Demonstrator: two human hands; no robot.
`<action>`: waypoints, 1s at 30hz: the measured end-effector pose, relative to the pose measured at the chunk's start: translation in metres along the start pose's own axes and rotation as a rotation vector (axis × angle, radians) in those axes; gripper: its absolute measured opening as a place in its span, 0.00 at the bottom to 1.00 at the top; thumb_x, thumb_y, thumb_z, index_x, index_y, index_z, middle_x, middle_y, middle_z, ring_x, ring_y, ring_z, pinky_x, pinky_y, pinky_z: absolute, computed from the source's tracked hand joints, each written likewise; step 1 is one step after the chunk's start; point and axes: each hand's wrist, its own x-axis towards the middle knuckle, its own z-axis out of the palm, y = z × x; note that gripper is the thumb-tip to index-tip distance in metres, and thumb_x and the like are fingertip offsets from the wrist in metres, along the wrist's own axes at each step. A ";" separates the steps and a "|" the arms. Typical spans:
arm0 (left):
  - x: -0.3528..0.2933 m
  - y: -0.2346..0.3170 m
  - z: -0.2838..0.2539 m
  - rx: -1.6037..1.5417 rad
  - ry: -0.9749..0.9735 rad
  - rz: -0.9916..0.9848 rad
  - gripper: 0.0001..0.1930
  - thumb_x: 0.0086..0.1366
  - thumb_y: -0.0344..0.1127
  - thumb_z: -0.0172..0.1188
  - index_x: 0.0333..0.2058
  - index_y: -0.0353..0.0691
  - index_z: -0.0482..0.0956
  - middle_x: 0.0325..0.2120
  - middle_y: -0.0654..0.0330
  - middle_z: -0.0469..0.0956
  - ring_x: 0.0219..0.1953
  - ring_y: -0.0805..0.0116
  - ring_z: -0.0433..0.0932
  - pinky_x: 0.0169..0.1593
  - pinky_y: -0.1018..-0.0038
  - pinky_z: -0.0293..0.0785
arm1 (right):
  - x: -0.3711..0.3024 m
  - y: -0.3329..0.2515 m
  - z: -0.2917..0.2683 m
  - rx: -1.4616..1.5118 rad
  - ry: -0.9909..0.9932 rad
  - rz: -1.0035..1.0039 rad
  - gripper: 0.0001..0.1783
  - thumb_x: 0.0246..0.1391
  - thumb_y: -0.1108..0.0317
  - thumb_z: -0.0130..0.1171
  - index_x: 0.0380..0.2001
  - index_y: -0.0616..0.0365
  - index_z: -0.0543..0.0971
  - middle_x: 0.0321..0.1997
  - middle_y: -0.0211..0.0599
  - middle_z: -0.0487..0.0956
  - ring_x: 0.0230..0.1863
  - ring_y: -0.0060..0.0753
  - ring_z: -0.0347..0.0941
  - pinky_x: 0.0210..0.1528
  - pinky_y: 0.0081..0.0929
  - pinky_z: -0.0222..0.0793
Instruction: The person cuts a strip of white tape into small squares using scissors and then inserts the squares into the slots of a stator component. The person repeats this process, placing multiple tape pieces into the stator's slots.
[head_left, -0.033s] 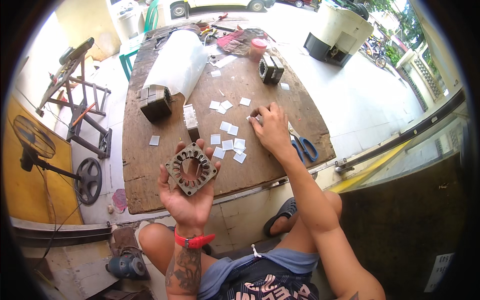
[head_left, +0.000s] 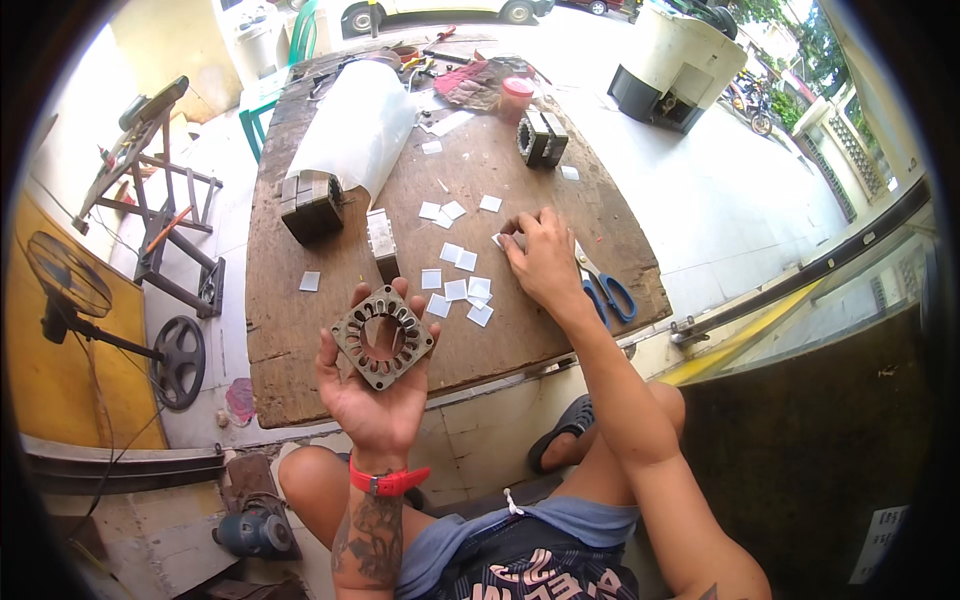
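A square metal stator core [head_left: 352,338] with a ring of slots lies in my left hand [head_left: 378,415], palm up, the fingers curled round its edges. Over the wooden table, my right hand [head_left: 540,250] reaches down with bent fingers, pinching a small white insulation paper piece [head_left: 497,240] that is mostly hidden under the fingertips. Several more white paper squares [head_left: 455,290] are scattered between the two hands. Blue-handled scissors [head_left: 618,298] lie just right of my right hand. Beyond my left hand stands another stator core [head_left: 381,240] with white slot liners along its edge.
The wooden table [head_left: 300,370] also bears a dark stator core [head_left: 311,207] at left, one [head_left: 542,138] at far right, a rolled translucent sheet [head_left: 355,125], a pink-lidded jar [head_left: 516,96] and a crumpled cloth [head_left: 470,80]. A fan [head_left: 68,275] stands left of the table.
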 end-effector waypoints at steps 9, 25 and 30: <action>0.008 -0.001 -0.001 0.050 0.061 0.008 0.32 0.75 0.60 0.49 0.67 0.45 0.71 0.65 0.45 0.72 0.63 0.51 0.74 0.67 0.52 0.69 | 0.008 -0.002 -0.013 0.133 -0.060 0.092 0.18 0.64 0.56 0.66 0.47 0.58 0.81 0.42 0.43 0.79 0.47 0.45 0.76 0.54 0.42 0.70; 0.007 -0.012 -0.001 0.257 0.035 0.220 0.30 0.77 0.53 0.50 0.67 0.37 0.67 0.63 0.45 0.73 0.62 0.55 0.75 0.67 0.58 0.71 | -0.064 -0.084 -0.048 0.582 -0.005 -0.526 0.23 0.56 0.71 0.72 0.56 0.56 0.81 0.40 0.38 0.81 0.42 0.43 0.80 0.49 0.37 0.79; 0.003 -0.021 0.003 0.309 -0.003 0.267 0.31 0.76 0.52 0.50 0.68 0.36 0.64 0.65 0.44 0.71 0.63 0.56 0.74 0.69 0.60 0.68 | -0.064 -0.086 -0.041 0.469 0.086 -0.590 0.20 0.52 0.70 0.73 0.48 0.56 0.82 0.45 0.37 0.80 0.45 0.44 0.78 0.48 0.40 0.78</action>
